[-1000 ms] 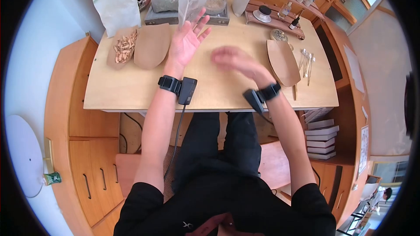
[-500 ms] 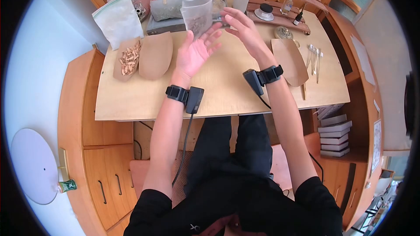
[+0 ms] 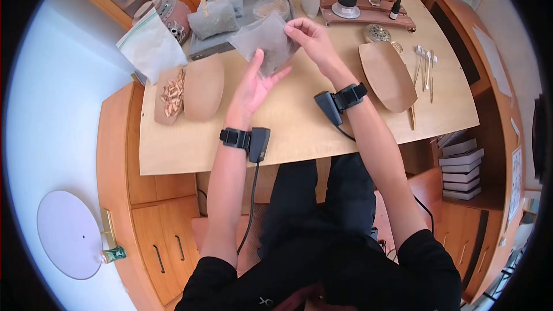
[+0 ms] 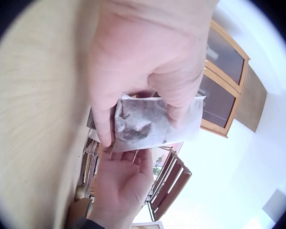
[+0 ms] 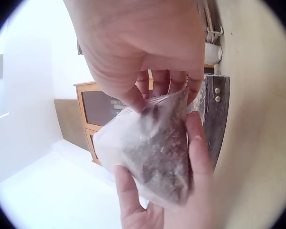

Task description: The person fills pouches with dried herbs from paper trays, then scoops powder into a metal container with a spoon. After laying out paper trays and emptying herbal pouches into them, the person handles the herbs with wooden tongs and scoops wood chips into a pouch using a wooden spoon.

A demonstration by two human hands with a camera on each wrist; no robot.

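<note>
A translucent zip bag with dark, crumbly bits inside is held up over the far half of the table. My left hand grips its lower part, thumb on the near face and fingers behind. At the upper right corner my right hand pinches the bag's edge between thumb and fingers. From the right wrist view, the dark bits lie mostly toward the lower part of the bag. In the left wrist view the left thumb presses flat against the plastic.
Wood chips fill one brown tray beside an empty-looking tray at left. Another tray lies right, near slim metal tools. Behind stand a white pouch, a clipped bag and a wooden rack with small bottles.
The bag, standing at the back earlier, is now lifted nearer and tilted. The right hand swung from mid-table up to the bag's corner, and the left hand closed on its lower part.
</note>
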